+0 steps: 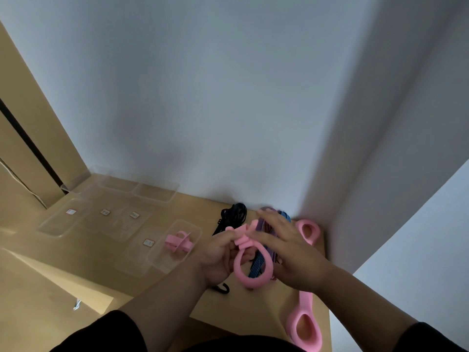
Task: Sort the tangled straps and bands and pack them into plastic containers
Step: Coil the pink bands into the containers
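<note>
I see the left hand pinch the knotted end of a soft pink foam band, its loop hanging round and smooth. The right hand hovers over the band with fingers straight. Left of the band, a clear plastic container holds one folded pink band.

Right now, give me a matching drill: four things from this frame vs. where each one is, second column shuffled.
Things:
1. folded pink band
2. black strap bundle
3. pink loop band
4. long pink band

Places:
A. held in the left hand
B. lying on the table by its right edge
C. inside a clear container
D. on the table against the back wall

Pairs: 1-C, 2-D, 3-A, 4-B
</note>
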Motion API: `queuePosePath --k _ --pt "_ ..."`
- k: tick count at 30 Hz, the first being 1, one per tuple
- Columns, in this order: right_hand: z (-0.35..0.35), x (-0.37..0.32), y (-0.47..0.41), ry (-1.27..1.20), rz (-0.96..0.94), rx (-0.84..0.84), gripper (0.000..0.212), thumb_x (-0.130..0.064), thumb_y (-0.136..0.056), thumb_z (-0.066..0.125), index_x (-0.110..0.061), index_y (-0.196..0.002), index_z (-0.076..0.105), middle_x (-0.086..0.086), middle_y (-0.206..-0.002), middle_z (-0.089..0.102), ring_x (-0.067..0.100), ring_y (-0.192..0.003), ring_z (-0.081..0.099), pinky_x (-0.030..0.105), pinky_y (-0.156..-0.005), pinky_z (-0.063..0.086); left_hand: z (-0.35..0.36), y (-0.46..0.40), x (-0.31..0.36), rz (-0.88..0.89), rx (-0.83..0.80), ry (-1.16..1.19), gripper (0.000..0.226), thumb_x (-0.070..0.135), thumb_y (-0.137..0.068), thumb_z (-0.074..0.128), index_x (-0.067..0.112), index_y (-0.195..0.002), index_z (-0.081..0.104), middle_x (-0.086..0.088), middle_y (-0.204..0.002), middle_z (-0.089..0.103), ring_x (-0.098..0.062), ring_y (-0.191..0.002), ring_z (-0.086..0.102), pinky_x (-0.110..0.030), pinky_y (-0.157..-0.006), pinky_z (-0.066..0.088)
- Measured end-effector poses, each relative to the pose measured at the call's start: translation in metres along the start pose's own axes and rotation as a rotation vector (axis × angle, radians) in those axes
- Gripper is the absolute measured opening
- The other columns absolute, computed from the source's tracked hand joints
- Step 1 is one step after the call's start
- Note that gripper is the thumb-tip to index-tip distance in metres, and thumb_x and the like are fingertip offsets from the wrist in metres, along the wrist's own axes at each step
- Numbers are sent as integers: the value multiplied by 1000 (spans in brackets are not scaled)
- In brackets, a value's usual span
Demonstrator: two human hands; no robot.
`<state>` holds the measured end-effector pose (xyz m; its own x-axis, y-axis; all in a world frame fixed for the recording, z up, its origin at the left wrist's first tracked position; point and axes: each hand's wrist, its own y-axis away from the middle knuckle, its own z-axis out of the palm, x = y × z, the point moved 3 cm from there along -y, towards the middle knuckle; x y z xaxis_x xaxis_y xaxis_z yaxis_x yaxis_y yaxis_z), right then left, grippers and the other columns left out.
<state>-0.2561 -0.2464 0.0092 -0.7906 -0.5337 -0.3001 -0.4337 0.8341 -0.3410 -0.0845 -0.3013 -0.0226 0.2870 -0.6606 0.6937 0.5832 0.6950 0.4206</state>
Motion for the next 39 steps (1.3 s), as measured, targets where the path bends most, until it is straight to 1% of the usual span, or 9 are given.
queuePosePath --k 3,7,12,18,23,28,33,36,39 --pt "3 -3 8 -23 -68 130 31 -33 -87 74 -36 -118 71 -2 -141 50 21 -132 46 30 -108 34 -4 -1 2 20 8 59 31 16 -101 51 -2 -125 61 -23 -100 70 -26 -83 70 -33 -73 62" --pt "-2 -1 7 -274 149 185 27 -53 -89 65 -32 -101 77 -7 -98 59 -3 -95 50 7 -83 37 -4 6 1 27 -84 -84 41 13 -92 62 0 -131 56 -24 -112 68 -28 -93 70 -35 -77 62" --pt "-9 2 3 -588 575 231 21 -13 -85 77 -34 -83 76 -11 -78 69 -3 -74 59 10 -67 44 -5 13 2 41 -88 -276 40 15 -88 70 7 -126 60 -23 -108 70 -31 -89 70 -31 -63 59" --pt "-2 -6 1 -774 704 259 13 -7 -87 73 -18 -89 79 3 -68 68 0 -58 58 13 -56 46 -9 12 4 67 -105 -585 21 4 -92 61 8 -111 67 -13 -96 71 -26 -81 68 -28 -53 46" --pt "1 -11 -4 -905 747 153 25 -1 -88 71 -25 -97 75 -4 -81 75 -1 -70 67 13 -63 52 -11 16 13 37 -126 -732 19 1 -87 64 6 -105 68 -10 -93 70 -20 -79 67 -27 -52 43" --pt "16 -8 -7 -884 738 -89 36 -5 -88 72 -25 -118 70 -5 -104 76 10 -100 70 31 -93 56 -13 19 7 9 -145 -798 23 2 -83 69 12 -104 69 -9 -100 70 -23 -85 69 -33 -65 56" --pt "28 -10 -10 -831 807 -66 7 -20 -95 63 -22 -100 67 2 -99 70 16 -88 67 27 -75 57 -24 17 -4 62 -58 -718 29 3 -85 68 14 -112 68 -17 -110 69 -36 -98 70 -41 -79 60" --pt "36 -16 -14 -826 810 14 15 -35 -100 57 -23 -96 66 2 -96 68 16 -89 65 35 -83 59 -34 19 -1 110 50 -629 25 13 -89 69 16 -113 69 -13 -109 71 -27 -95 71 -39 -79 58" --pt "40 -26 -24 -679 712 -54 13 -45 -100 53 -34 -102 60 -7 -100 66 8 -92 63 23 -75 53 -43 23 1 137 76 -572 25 17 -92 68 14 -117 66 -16 -110 70 -23 -92 69 -36 -79 56"
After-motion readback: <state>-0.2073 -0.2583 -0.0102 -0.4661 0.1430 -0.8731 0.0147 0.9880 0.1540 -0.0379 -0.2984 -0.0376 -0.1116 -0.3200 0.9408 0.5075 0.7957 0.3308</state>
